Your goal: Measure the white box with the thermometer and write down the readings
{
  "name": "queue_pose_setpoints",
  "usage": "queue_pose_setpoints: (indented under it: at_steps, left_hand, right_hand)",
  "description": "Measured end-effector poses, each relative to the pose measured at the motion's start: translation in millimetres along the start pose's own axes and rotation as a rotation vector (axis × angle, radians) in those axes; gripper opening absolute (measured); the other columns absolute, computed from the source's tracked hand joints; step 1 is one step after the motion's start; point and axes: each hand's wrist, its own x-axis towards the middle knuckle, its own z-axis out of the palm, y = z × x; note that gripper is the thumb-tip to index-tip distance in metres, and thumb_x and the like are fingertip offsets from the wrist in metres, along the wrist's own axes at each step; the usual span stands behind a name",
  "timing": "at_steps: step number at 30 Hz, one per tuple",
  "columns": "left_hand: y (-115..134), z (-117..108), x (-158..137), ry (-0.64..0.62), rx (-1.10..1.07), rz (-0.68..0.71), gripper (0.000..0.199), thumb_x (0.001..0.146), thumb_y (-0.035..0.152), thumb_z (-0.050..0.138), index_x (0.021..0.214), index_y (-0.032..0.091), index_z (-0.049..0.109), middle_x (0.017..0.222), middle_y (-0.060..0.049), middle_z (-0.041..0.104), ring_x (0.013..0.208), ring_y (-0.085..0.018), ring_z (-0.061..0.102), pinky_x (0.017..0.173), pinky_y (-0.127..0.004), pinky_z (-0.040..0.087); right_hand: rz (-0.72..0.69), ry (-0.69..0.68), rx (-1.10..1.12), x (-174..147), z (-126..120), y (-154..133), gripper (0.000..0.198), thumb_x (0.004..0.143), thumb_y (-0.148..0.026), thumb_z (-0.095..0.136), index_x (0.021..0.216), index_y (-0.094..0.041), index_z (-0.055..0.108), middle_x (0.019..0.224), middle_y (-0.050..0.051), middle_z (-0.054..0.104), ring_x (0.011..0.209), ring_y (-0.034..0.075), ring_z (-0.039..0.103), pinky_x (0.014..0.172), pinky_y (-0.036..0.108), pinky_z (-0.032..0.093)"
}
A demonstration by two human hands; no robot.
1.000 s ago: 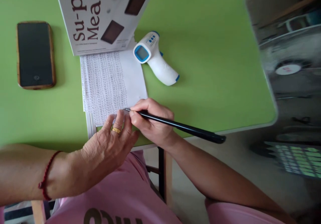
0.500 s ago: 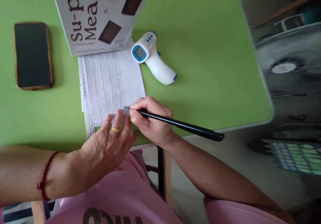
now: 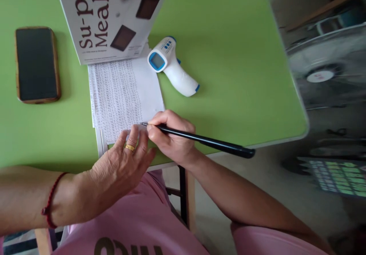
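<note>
Several sheets of paper [image 3: 151,91] covered in lines of small handwriting lie on the green table. My left hand [image 3: 122,159] rests flat over the lower edge of the paper, fingers stretched out, a gold ring on one finger. Pinched in my right hand [image 3: 173,137] is a long black pen [image 3: 206,140], its tip touching or just above the paper beside my left fingertips. The pen's back end points out to the right. A white box [image 3: 105,22] printed "Meal" stands over the top of the sheets and hides that part.
A white and blue infrared thermometer [image 3: 174,68] lies right of the paper. At the left is a phone [image 3: 37,64] in a brown case. The table edge [image 3: 286,138] runs along the right and front; beyond it stands a fan [image 3: 321,76] on the floor side.
The view has shifted slightly, so the table things sit a little further left. My right hand still grips the pen, with its tip at nearly the same spot; my left hand stays on the paper.
</note>
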Motion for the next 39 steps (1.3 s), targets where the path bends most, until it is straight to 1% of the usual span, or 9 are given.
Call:
queue_pose_setpoints:
  at_steps: [4,11,14,18,23,28,35,39]
  left_hand:
    - [-0.7,-1.1,0.7,0.002,0.000,-0.009,0.043,0.096,0.021,0.041,0.135,0.012,0.058,0.137,-0.018,0.059,0.129,-0.034,0.056,0.104,-0.044,0.050]
    - [2.3,4.4,-1.7,0.025,0.005,-0.017,0.043,0.095,0.021,0.045,0.136,0.015,0.058,0.137,-0.017,0.059,0.130,-0.036,0.054,0.104,-0.046,0.049]
    - [2.6,4.6,-2.1,0.016,0.019,-0.014,0.045,0.095,0.023,0.046,0.138,0.015,0.055,0.139,-0.018,0.058,0.131,-0.036,0.053,0.106,-0.047,0.047]
    - [1.2,1.7,-0.8,0.002,0.021,-0.021,0.046,0.095,0.024,0.044,0.139,0.013,0.054,0.138,-0.017,0.059,0.131,-0.034,0.053,0.105,-0.044,0.048]
    - [0.5,0.8,-0.8,-0.018,0.038,-0.011,0.046,0.095,0.027,0.046,0.138,0.012,0.054,0.140,-0.017,0.056,0.131,-0.036,0.053,0.107,-0.045,0.046]
    - [1.0,3.5,-2.3,0.004,0.014,-0.006,0.047,0.094,0.027,0.047,0.137,0.009,0.054,0.141,-0.021,0.055,0.131,-0.037,0.052,0.106,-0.047,0.046]
    - [-0.1,0.6,-0.2,0.015,0.016,-0.013,0.044,0.095,0.024,0.046,0.136,0.012,0.056,0.138,-0.017,0.059,0.129,-0.034,0.055,0.104,-0.044,0.049]
    - [-0.7,-1.8,0.3,-0.006,0.010,-0.014,0.041,0.096,0.022,0.044,0.133,0.013,0.058,0.138,-0.016,0.059,0.129,-0.033,0.056,0.105,-0.044,0.048]
  right_hand:
    - [0.007,0.023,-0.007,-0.5,-0.1,1.0,0.013,0.084,-0.020,0.060,0.074,-0.024,0.052,0.056,-0.007,0.054,0.048,0.009,0.050,0.048,0.021,0.044]
    - [0.002,0.008,0.021,-0.1,0.9,0.0,0.015,0.082,-0.016,0.061,0.073,-0.023,0.051,0.055,-0.008,0.052,0.047,0.007,0.048,0.048,0.019,0.043]
    - [0.001,0.000,0.025,0.3,0.1,-0.6,0.016,0.082,-0.015,0.061,0.072,-0.023,0.050,0.054,-0.009,0.051,0.046,0.006,0.047,0.048,0.019,0.042]
    - [0.004,-0.017,0.030,0.1,-1.8,0.1,0.016,0.083,-0.017,0.060,0.072,-0.023,0.050,0.054,-0.009,0.052,0.046,0.007,0.048,0.047,0.019,0.043]
    - [0.017,0.054,-0.008,-0.1,-2.6,2.5,0.014,0.084,-0.020,0.060,0.073,-0.023,0.052,0.055,-0.008,0.053,0.046,0.008,0.048,0.046,0.020,0.043]
    - [0.018,0.053,-0.028,0.4,-1.4,2.7,0.014,0.084,-0.019,0.059,0.073,-0.023,0.050,0.055,-0.008,0.052,0.047,0.008,0.048,0.047,0.020,0.043]
    - [0.011,0.028,-0.020,-0.8,-1.6,3.0,0.016,0.082,-0.018,0.059,0.071,-0.023,0.049,0.054,-0.008,0.051,0.047,0.008,0.047,0.048,0.021,0.042]
    - [0.015,0.064,-0.004,-1.0,-2.3,3.1,0.016,0.081,-0.016,0.059,0.071,-0.024,0.049,0.053,-0.009,0.050,0.046,0.008,0.046,0.046,0.021,0.041]
